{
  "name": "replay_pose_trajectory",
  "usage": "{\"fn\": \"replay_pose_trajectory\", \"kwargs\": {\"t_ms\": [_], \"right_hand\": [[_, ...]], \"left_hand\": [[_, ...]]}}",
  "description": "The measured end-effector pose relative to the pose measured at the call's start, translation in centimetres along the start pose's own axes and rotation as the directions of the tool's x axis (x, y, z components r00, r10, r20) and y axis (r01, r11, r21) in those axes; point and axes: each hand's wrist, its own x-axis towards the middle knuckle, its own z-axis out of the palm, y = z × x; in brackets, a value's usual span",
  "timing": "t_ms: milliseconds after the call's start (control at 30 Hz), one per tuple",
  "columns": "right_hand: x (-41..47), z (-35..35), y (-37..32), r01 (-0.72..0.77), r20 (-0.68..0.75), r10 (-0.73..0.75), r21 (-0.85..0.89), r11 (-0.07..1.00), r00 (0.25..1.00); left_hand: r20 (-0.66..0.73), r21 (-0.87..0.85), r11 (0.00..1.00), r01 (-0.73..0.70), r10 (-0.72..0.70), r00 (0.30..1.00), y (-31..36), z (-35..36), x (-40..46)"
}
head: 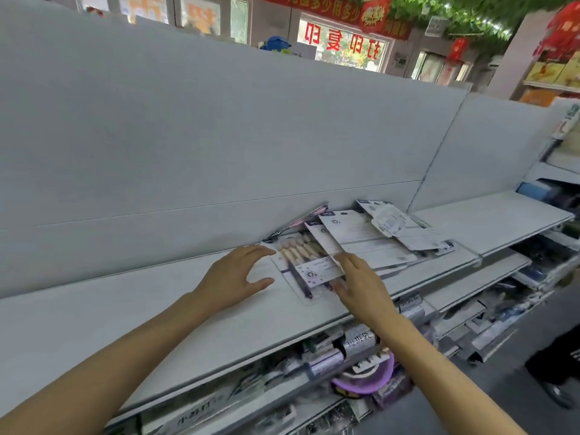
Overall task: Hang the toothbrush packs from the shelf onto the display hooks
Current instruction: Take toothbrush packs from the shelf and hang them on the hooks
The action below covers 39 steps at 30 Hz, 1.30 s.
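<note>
Toothbrush pack [306, 266] lies flat on shelf [125, 309], hands flanking its edges.

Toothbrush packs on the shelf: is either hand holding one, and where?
No. The left hand hovers open beside the nearest pack; the right hand lies open at its right edge.

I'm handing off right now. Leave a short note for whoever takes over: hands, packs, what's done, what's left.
Left hand: open, beside the nearest toothbrush pack, holding nothing.
Right hand: open, fingers lying at that pack's right edge, no grip yet.
Packs: loose overlapping pile on the top shelf against the back panel.
Done: nothing visibly hung; no display hooks in view.
Left: pick up each pack and hang it.
</note>
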Motion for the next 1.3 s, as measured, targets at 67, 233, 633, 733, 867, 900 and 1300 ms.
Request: {"fn": "replay_pose_trajectory", "kwargs": {"t_ms": [67, 233, 633, 733, 867, 900, 1300], "right_hand": [[1.6, 0.5, 2.3, 0.01, 0.049, -0.01, 0.008, 1.0, 0.999], [3.7, 3.0, 5.6, 0.147, 0.04, -0.143, -0.159, 0.976, 0.989], [4.4, 3.8, 5.6, 0.195, 0.067, -0.184, -0.33, 0.924, 0.981], [4.4, 3.6, 5.6, 0.208, 0.077, -0.194, -0.341, 0.917, 0.978], [4.3, 3.5, 5.6, 0.228, 0.036, -0.231, -0.365, 0.903, 0.972], [4.2, 3.4, 5.6, 0.227, 0.02, -0.236, -0.362, 0.904, 0.972], [1.3, -1.6, -1.9, 0.243, -0.23, -0.211, 0.124, 0.962, 0.95]], "left_hand": [[0.007, -0.007, 0.996, 0.09, -0.09, 0.996, 0.5, 2.1, 2.3], [0.017, 0.0, 0.941, 0.338, -0.338, 0.941, 1.0, 5.9, 5.8], [-0.095, 0.174, 0.81, 0.56, -0.552, 0.829, 0.9, 8.2, 9.8], [-0.076, 0.01, 0.794, 0.608, -0.605, 0.792, 1.3, 8.2, 10.6], [-0.097, -0.291, 0.736, 0.611, -0.658, 0.746, 1.7, 8.0, 10.3], [-0.104, -0.383, 0.716, 0.584, -0.661, 0.743, 1.9, 7.9, 10.1], [-0.02, -0.961, 0.193, 0.2, -0.766, 0.642, 5.2, 1.9, 4.2]]}}
